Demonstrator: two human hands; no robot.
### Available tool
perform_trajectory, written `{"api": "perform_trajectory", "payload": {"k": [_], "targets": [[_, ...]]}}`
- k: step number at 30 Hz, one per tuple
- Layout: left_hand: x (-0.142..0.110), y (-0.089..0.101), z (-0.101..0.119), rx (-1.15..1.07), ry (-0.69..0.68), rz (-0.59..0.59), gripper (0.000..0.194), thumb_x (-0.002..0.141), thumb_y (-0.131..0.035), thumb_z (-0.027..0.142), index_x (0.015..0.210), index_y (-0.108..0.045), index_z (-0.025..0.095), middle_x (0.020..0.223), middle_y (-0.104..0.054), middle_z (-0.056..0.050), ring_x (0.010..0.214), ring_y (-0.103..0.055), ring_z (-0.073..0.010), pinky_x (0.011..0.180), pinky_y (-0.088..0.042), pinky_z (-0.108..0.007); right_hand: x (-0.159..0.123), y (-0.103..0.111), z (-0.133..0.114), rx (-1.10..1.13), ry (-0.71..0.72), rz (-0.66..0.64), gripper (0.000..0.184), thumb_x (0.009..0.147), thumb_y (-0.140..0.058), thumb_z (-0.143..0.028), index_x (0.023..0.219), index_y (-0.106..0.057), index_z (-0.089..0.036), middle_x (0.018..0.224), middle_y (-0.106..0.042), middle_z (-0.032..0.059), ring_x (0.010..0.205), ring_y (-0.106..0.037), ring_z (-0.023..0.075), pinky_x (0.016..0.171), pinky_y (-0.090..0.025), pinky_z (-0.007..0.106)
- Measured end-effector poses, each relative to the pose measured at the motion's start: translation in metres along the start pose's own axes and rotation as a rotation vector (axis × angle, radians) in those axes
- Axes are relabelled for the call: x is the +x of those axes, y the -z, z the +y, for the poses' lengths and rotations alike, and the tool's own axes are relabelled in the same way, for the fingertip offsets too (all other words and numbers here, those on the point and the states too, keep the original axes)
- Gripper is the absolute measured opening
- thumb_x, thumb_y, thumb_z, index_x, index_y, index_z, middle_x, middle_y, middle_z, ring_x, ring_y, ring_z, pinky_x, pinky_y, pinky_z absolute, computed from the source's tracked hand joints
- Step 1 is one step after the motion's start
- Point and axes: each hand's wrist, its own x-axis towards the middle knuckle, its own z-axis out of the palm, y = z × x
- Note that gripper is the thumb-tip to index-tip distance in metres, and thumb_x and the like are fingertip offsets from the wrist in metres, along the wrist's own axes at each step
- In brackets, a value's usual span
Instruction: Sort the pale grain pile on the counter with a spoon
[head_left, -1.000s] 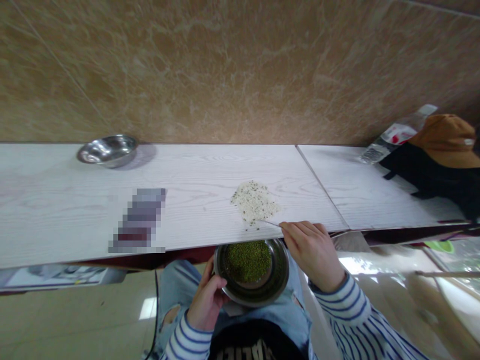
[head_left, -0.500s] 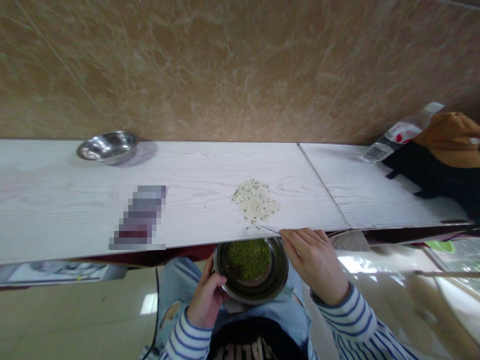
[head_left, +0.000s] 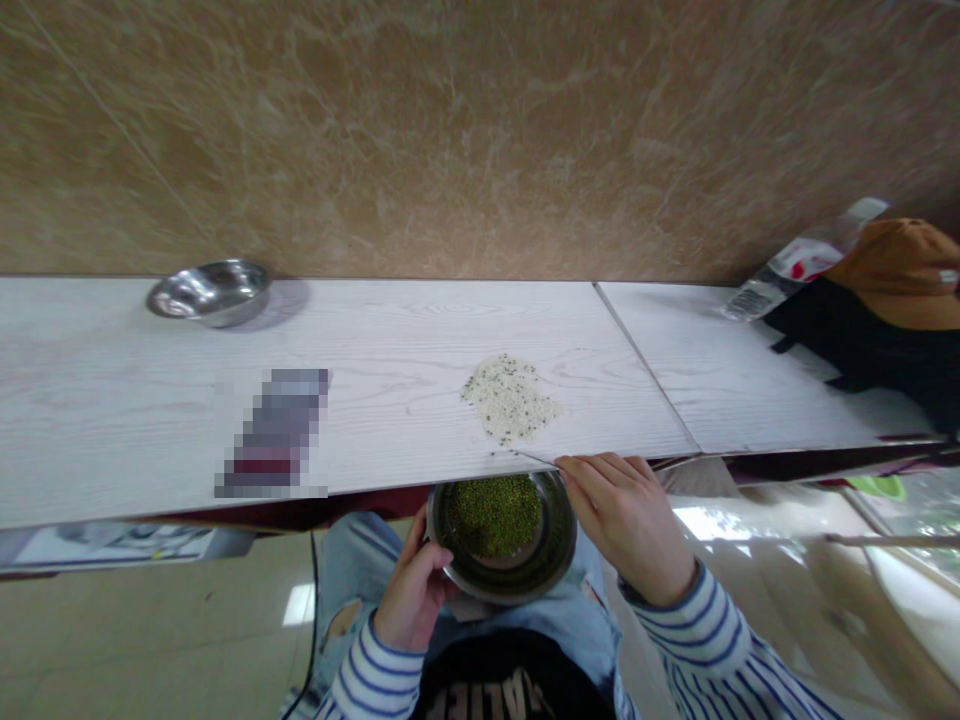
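Observation:
My left hand [head_left: 416, 585] is closed on the left rim of a steel bowl [head_left: 551, 575], which sits over my lap just under the table's front edge. Green mung beans [head_left: 495, 512] cover much of the bowl's bottom. In my right hand [head_left: 626, 515], pinched between thumb and fingers, is a thin pointed metal tool [head_left: 534, 458]; whether it has one prong or two is too fine to tell. Its tip lies at the table's edge beside a few loose beans. Just beyond spreads a pile of white rice grains [head_left: 514, 400] with green beans scattered through it.
On the white table [head_left: 390, 340], a second steel bowl [head_left: 214, 295] stands at the back left. A pixelated flat object [head_left: 277, 430] lies in front of it. At the right are a plastic bottle [head_left: 795, 262], a brown cap [head_left: 911, 270] and black cloth [head_left: 862, 345]. A marbled wall rises behind.
The view has shifted very slightly. Both hands, the bowl and the thin tool stay in almost the same place, with the tip still near the loose beans.

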Motion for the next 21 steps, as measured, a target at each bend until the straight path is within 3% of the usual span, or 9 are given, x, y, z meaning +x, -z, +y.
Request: {"api": "perform_trajectory", "payload": {"k": [13,21], "targets": [[0.001,0.001,0.000,-0.026,0.000,0.007,0.075,0.055,-0.057,0.012,0.127,-0.046,0.030,0.101,-0.063,-0.003,0.076,-0.056,-0.0188,0.059,-0.047,-0.029,0.009,-0.006,-0.012,-0.013,0.016,0.012,0.021,0.087,-0.044,-0.019,0.097,-0.062,-0.021,0.084,-0.068,0.0032,0.079,-0.058,0.0150,0.071,-0.033,0.030],[0.003,0.004,0.000,-0.019,0.001,-0.008,0.079,0.055,-0.057,0.012,0.131,-0.042,0.031,0.092,-0.064,0.000,0.071,-0.054,-0.0162,0.056,-0.044,-0.026,0.016,-0.008,-0.008,-0.062,-0.036,0.022,0.021,0.087,-0.044,-0.020,0.098,-0.062,-0.020,0.083,-0.068,0.0035,0.077,-0.059,0.0151,0.069,-0.033,0.030]]}}
